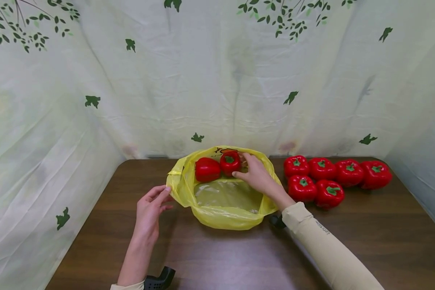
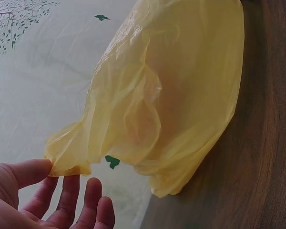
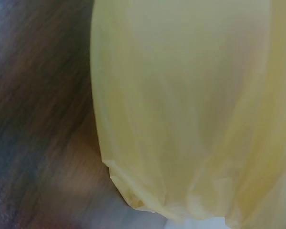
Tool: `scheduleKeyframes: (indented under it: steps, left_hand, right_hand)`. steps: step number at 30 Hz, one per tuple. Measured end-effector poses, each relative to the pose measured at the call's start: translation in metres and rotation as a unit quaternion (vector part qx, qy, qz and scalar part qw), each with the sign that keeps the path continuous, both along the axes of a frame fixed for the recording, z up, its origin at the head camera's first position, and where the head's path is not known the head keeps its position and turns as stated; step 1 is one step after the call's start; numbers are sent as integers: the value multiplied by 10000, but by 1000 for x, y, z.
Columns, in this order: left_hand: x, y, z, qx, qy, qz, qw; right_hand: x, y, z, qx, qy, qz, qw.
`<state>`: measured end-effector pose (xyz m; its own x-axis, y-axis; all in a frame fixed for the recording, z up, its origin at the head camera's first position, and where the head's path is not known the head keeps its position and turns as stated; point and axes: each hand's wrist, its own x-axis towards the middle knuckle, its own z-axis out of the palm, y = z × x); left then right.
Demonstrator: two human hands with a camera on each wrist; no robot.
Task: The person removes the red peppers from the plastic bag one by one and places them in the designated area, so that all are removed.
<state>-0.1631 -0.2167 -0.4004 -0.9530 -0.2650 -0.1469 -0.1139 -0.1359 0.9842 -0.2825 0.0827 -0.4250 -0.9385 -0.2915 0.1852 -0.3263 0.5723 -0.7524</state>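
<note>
A yellow plastic bag (image 1: 228,219) stands with its mouth spread wide on the table. At the bag's left rim, my left hand (image 1: 150,209) pinches the edge between thumb and fingers; the left wrist view shows this hand (image 2: 52,195) at a corner of the film. Inside lie two red bell peppers: one on its side (image 1: 207,169), the other with its green stem upward (image 1: 230,162). My right hand (image 1: 256,173) reaches in over the right rim and holds the stem-up pepper by its right side. In the right wrist view, the bag (image 3: 181,119) hides the hand.
Several more red bell peppers (image 1: 322,168) stand close together in two rows on the brown wooden table (image 1: 217,257), right of the bag. A pale curtain (image 1: 210,80) with leaf prints hangs behind the table and along its sides.
</note>
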Motion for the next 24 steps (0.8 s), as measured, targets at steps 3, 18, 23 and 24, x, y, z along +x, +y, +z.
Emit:
scheduleKeyframes:
  steps: [3, 18, 23, 24]
  left_hand:
    - [0, 0, -1, -27, 9, 21, 10000]
    - [-1, 1, 1, -113, -96, -69, 9999]
    - [-1, 1, 0, -131, -175, -67, 9997]
    - [-1, 1, 0, -128, -182, -69, 9997]
  right_hand:
    - [-2, -2, 0, -81, -9, 62, 9999]
    - [-4, -6, -8, 178, -52, -272, 9995]
    - [1, -9, -8, 157, -228, -187, 9994]
    - [2, -10, -8, 144, -278, -169, 9994]
